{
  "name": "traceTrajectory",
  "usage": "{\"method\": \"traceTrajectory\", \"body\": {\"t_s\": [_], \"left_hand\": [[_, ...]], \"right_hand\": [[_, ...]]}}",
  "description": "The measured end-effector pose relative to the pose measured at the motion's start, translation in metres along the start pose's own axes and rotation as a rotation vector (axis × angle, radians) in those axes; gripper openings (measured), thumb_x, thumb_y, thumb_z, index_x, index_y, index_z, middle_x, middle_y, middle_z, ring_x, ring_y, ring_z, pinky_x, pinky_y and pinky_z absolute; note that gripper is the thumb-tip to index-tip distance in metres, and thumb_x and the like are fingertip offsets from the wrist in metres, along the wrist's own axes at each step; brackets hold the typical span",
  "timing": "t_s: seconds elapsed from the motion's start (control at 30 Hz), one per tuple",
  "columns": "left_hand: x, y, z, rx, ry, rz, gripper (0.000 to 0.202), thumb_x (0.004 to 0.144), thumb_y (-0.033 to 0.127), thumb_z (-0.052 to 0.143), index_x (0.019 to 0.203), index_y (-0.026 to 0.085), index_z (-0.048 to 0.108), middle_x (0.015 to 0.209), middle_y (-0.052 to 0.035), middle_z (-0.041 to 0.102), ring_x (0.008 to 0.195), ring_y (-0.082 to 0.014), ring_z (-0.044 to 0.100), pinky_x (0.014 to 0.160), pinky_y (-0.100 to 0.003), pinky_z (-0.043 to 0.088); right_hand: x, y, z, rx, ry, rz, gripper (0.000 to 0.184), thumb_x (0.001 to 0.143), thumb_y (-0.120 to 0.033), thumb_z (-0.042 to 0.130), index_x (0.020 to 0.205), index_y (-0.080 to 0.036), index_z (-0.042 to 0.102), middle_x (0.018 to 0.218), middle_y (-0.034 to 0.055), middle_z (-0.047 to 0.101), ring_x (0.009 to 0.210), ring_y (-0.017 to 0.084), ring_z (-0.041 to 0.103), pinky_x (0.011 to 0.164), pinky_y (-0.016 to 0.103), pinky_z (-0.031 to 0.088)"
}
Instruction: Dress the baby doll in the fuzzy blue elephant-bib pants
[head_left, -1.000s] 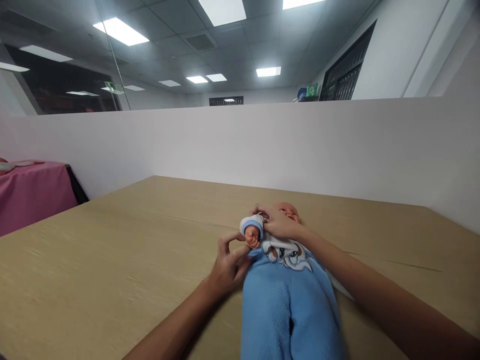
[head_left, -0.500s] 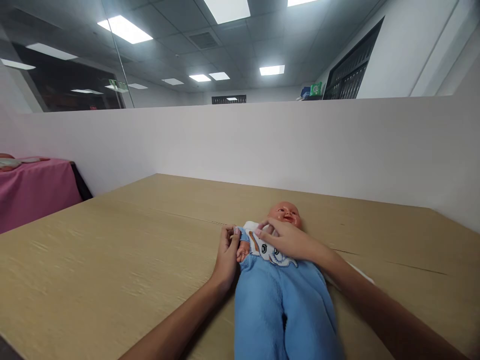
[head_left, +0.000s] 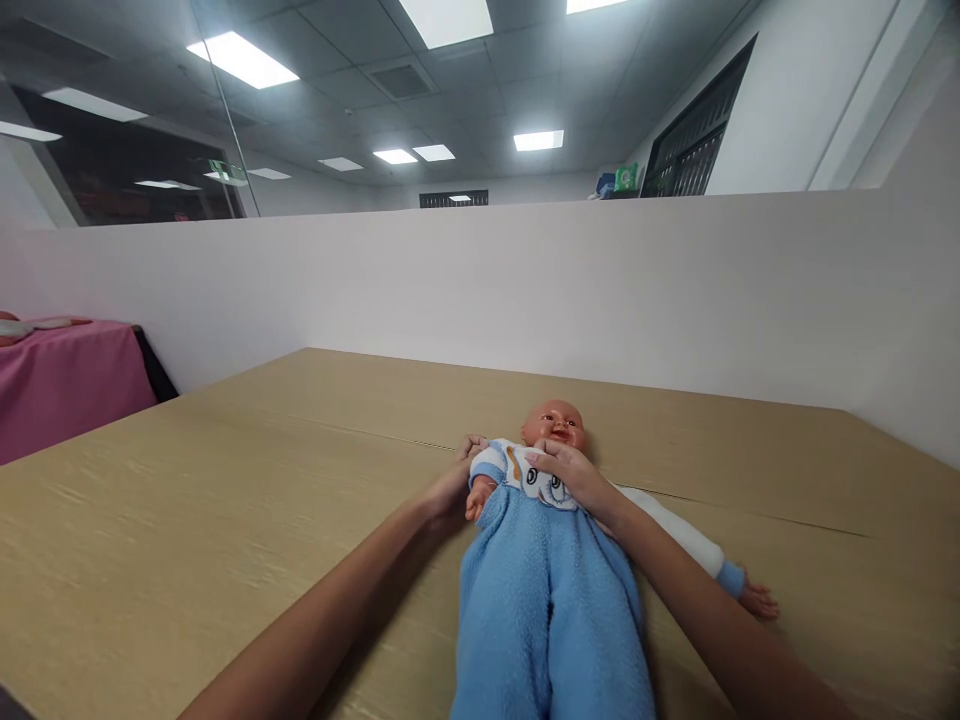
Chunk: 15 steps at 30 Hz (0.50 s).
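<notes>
A baby doll (head_left: 551, 600) lies on its back with its head (head_left: 559, 423) away from me. It wears fuzzy blue trousers and a white top (head_left: 517, 468) with an embroidered animal face. At the shoulder on the left side, my left hand (head_left: 459, 475) is closed on the white sleeve; its fingertips are partly hidden behind it. My right hand (head_left: 574, 473) lies over the upper chest, fingers bent on the top near the neck. The doll's left-side hand (head_left: 478, 497) pokes out of a short blue cuff. Its other arm (head_left: 679, 525) stretches out to the right, beyond my right forearm.
Beneath the doll is a wide tan tabletop (head_left: 247, 520) with seams across it. A low white wall (head_left: 450, 290) runs along its back edge. At the far left stands a pink-covered surface (head_left: 75, 380) with something lying on it.
My left hand has shifted up from beside the doll's hand to its shoulder. The white-sleeved arm on the right now shows, reaching outward. The view has shifted slightly.
</notes>
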<state>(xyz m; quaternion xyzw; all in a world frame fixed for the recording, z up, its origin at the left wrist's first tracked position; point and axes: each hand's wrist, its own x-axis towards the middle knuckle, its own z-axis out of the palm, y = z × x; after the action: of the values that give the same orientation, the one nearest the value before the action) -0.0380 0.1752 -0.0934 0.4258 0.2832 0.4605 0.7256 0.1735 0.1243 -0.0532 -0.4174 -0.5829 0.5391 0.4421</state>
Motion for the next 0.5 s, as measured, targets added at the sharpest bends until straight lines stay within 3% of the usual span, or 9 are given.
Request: {"method": "traceTrajectory", "body": {"t_s": [0.27, 0.5], "left_hand": [[0.030, 0.004, 0.003, 0.119, -0.122, -0.007, 0.048, 0.073, 0.050, 0.087, 0.098, 0.021, 0.058, 0.084, 0.0023, 0.065, 0.072, -0.0145, 0.062, 0.069, -0.026, 0.051], [0.027, 0.011, -0.006, 0.281, -0.162, 0.069, 0.042, 0.083, 0.052, 0.080, 0.100, 0.020, 0.059, 0.085, 0.0023, 0.059, 0.074, -0.0118, 0.053, 0.067, -0.022, 0.042]], "right_hand": [[-0.008, -0.006, -0.006, 0.129, -0.038, 0.016, 0.050, 0.081, -0.059, 0.084, 0.082, -0.020, 0.052, 0.072, -0.0025, 0.062, 0.060, 0.010, 0.051, 0.058, 0.022, 0.038], [-0.009, 0.002, -0.009, 0.235, 0.003, 0.004, 0.049, 0.079, -0.056, 0.083, 0.083, -0.022, 0.047, 0.069, -0.0056, 0.055, 0.058, 0.009, 0.047, 0.056, 0.021, 0.036]]}}
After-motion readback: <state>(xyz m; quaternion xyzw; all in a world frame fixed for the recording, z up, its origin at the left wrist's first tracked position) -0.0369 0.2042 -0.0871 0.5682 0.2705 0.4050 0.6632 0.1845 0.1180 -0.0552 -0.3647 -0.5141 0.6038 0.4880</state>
